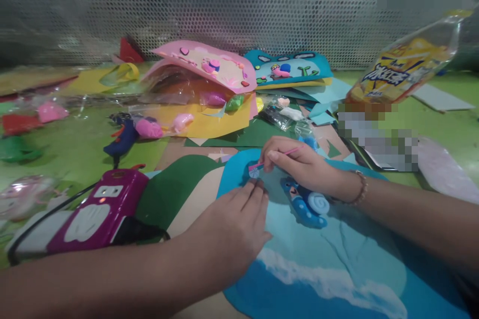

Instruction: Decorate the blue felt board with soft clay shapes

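Card point(299, 241) in layered blues. Lies at the near edge of the green tabletop point(422, 124), bears a ragged white band point(318, 276) toward its own near edge. On its left edge, left hand point(235, 224) laid flat: fingers pressed together, tips just beside a small pale shape point(254, 172). Nearer the far right corner, blue clay snail point(301, 209) with pale spots and spiral shell. Past it, right hand point(292, 162): thumb and fingers pinching a thin pink stick point(292, 150), slanting toward the pale shape. Along the tabletop's far edge, snail-decorated pink card point(209, 62) before a perforated metal panel point(239, 10).
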Tool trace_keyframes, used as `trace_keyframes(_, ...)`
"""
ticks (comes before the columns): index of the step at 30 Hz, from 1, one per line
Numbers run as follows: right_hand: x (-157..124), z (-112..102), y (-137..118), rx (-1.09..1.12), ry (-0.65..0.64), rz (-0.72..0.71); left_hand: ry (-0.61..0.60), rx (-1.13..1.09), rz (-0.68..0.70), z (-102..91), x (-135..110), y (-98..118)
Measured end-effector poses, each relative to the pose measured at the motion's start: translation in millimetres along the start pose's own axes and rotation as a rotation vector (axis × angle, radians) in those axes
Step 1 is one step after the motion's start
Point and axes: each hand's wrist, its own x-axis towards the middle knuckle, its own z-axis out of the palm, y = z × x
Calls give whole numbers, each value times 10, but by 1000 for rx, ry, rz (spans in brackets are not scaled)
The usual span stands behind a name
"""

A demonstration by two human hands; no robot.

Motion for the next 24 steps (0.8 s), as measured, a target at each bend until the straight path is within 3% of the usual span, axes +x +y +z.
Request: trace_keyframes(24, -9, -7, -18, -31, 41, -56, 15, -4, 3, 10, 16, -4)
